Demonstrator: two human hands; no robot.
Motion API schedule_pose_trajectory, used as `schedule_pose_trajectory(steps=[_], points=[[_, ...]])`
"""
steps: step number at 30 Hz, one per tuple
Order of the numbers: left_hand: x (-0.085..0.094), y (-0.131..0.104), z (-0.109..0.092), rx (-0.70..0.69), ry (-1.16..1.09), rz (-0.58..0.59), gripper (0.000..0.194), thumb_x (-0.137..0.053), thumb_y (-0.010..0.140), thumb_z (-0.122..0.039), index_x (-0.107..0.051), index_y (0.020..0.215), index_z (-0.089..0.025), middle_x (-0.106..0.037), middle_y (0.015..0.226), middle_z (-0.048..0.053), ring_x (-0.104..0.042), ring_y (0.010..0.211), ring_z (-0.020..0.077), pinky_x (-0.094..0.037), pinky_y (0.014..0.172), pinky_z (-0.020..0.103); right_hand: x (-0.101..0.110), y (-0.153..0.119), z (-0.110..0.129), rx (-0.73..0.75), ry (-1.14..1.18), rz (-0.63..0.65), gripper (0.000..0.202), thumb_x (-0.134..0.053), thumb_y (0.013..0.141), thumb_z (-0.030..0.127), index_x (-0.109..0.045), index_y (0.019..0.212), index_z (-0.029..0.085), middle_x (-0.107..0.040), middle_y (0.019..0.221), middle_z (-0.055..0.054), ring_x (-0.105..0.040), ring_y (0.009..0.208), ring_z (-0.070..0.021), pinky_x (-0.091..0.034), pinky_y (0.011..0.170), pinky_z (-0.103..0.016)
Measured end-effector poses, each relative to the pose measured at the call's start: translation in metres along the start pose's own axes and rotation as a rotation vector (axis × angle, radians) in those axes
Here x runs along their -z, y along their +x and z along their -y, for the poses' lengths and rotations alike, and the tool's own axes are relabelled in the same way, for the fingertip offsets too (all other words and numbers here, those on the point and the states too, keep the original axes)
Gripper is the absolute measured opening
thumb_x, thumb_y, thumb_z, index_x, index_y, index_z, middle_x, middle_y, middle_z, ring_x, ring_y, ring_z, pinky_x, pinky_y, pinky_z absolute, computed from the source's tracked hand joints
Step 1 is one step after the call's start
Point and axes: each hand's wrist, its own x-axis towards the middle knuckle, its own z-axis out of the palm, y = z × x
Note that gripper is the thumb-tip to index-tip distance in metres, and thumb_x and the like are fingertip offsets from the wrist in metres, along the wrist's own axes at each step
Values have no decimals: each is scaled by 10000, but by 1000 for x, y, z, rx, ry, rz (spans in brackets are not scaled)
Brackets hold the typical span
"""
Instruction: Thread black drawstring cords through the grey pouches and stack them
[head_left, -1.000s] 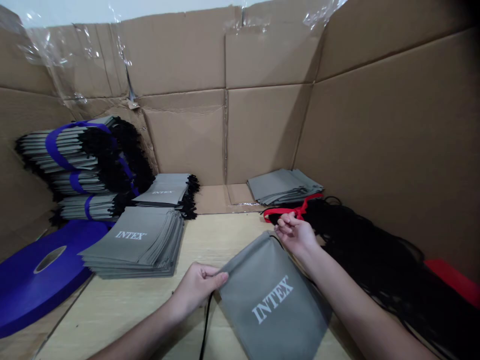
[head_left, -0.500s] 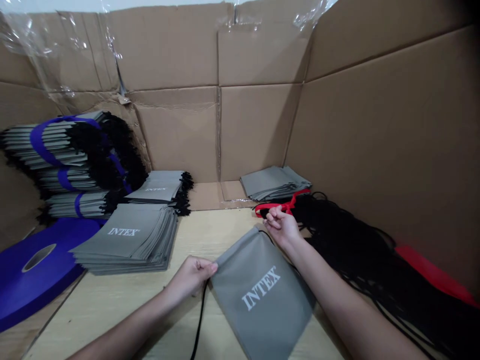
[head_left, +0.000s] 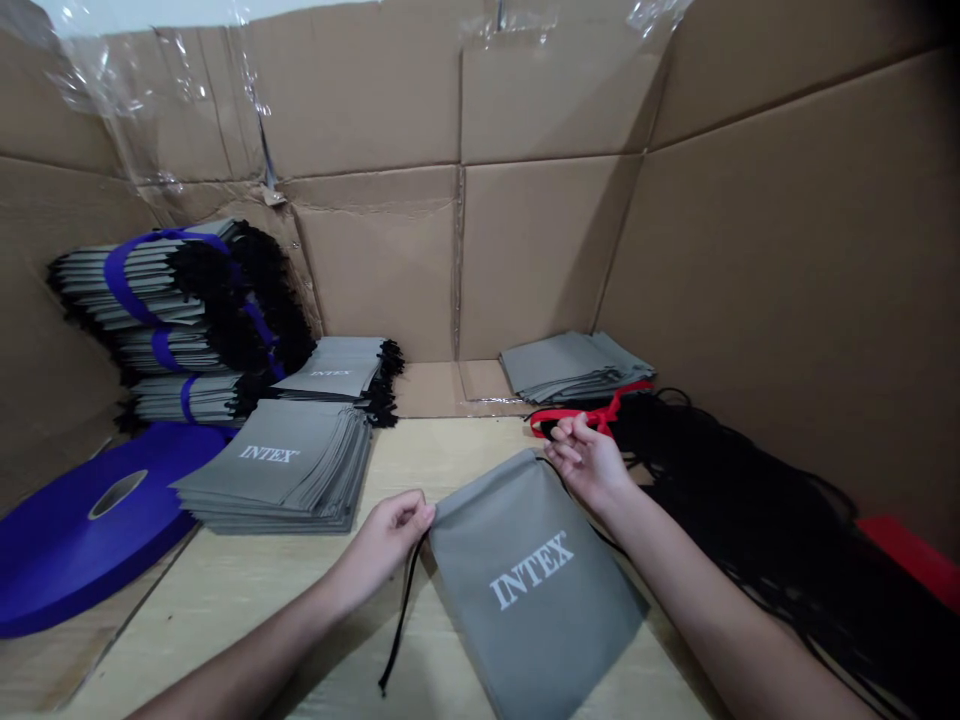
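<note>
A grey drawstring bag [head_left: 517,610] with white INTEX lettering lies slanted in front of me, its hemmed edge towards the top. My left hand [head_left: 397,525] pinches the hem's left corner. From that corner a black cord [head_left: 401,630] hangs down to a free end. Just past the hem's right corner is my right hand [head_left: 589,460], fingers curled in; what they hold, if anything, is hidden. More black cord leaves this corner and passes under my right wrist.
Grey bags [head_left: 277,465] are stacked at left, near strapped bundles [head_left: 165,290] and a purple strap roll [head_left: 150,530]. More grey pouches [head_left: 566,365] lie at the back. Black cords [head_left: 750,500], tied with a red band [head_left: 555,415], run along the right. Cardboard walls [head_left: 375,260] enclose the table.
The view has swung slightly left, so everything sits farther right. The cord's lower end at the left corner now shows in view. Both hands keep their places at the bag's corners.
</note>
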Motion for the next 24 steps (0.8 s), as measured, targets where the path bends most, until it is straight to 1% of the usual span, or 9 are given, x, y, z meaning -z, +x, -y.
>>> schedule_pose_trajectory(steps=[2, 4, 6, 9, 13, 17, 19, 22, 24], points=[[1, 0, -3, 24, -90, 74, 439, -470, 823, -575, -395, 639, -184, -446, 533, -54, -232, 403, 50, -154, 414, 205, 0, 0, 1, -9, 9, -8, 319, -521, 876, 321, -482, 586, 193, -478, 511, 64, -240, 298, -25, -484, 510, -210], [1, -2, -8, 36, -127, 154, 428, -463, 834, -562, -443, 668, -169, -579, 606, -5, -231, 371, 35, -145, 390, 202, 0, 1, 1, -26, 13, -18, 323, -526, 877, 334, -485, 590, 193, -471, 500, 70, -235, 294, -24, -484, 491, -202], [1, -4, -12, 48, -124, 208, 427, -463, 840, -552, -450, 665, -164, -633, 645, 24, -240, 366, 31, -144, 379, 196, -1, 2, -1, -57, 10, -21, 310, -566, 857, 342, -495, 597, 189, -476, 501, 73, -238, 292, -17, -483, 475, -193], [1, -6, -13, 50, -149, 231, 415, -471, 845, -535, -423, 652, -171, -643, 629, 26, -250, 373, 34, -141, 375, 190, 0, 4, -5, -94, 10, -29, 275, -587, 849, 338, -527, 629, 184, -516, 535, 71, -246, 294, -6, -495, 482, -183], [4, -2, -6, 34, -231, 163, 453, -461, 830, -580, -405, 634, -175, -619, 595, 21, -236, 350, 26, -125, 363, 195, 2, 7, -12, -118, 31, -66, 246, -538, 882, 335, -576, 688, 188, -526, 521, 80, -267, 289, -8, -505, 479, -169], [8, 0, -6, 38, -220, 109, 466, -464, 812, -607, -414, 653, -171, -574, 568, -2, -220, 366, 28, -106, 382, 200, 3, 8, -15, -139, 46, -68, 193, -622, 825, 351, -612, 735, 181, -493, 498, 89, -304, 287, 0, -500, 466, -148], [10, -1, -10, 18, -157, 93, 437, -535, 784, -578, -426, 677, -169, -548, 570, -20, -280, 404, 36, -155, 407, 188, 3, 6, -15, -142, 59, -70, 185, -620, 827, 352, -623, 756, 181, -486, 506, 92, -309, 282, 6, -492, 453, -136], [11, -4, -16, -29, -59, 93, 411, -604, 751, -537, -461, 693, -156, -525, 593, -23, -409, 504, 66, -262, 484, 181, 1, 4, -13, -151, 83, -90, 200, -549, 879, 334, -636, 789, 178, -485, 507, 93, -308, 273, 13, -481, 429, -122], [12, -5, -17, -48, -52, 114, 407, -606, 752, -531, -472, 704, -151, -521, 601, -21, -420, 530, 72, -272, 502, 183, 1, 2, -12, -159, 96, -103, 226, -501, 908, 321, -638, 808, 173, -488, 504, 92, -307, 273, 14, -483, 427, -120]])
